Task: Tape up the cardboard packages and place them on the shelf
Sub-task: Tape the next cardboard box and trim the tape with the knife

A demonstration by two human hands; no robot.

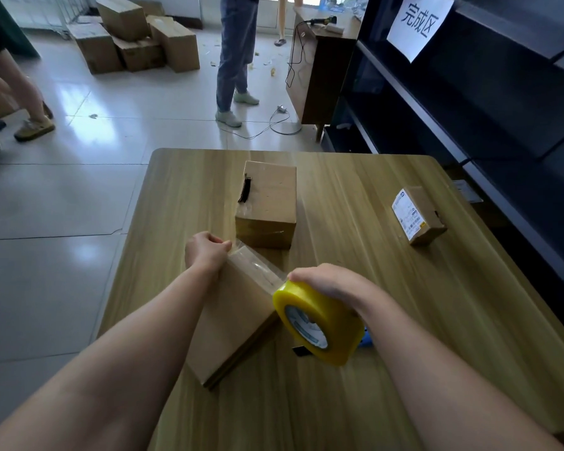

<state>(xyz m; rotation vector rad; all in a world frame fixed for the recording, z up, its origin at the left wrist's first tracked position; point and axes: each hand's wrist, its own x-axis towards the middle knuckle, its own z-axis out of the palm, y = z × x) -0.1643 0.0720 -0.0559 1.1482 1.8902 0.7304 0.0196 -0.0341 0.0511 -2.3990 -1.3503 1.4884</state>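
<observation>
A flat cardboard package lies on the wooden table in front of me. My left hand pinches the free end of the clear tape at the package's far corner. My right hand grips a yellow tape roll just right of the package. A strip of tape stretches between both hands over the package's far edge. A taller cardboard box stands further back at the table's middle. A small labelled box sits at the right.
A dark shelf unit with a white paper sign runs along the right. A blue object peeks out behind the roll. Stacked boxes lie on the far floor. People's legs stand beyond the table, beside a wooden cabinet.
</observation>
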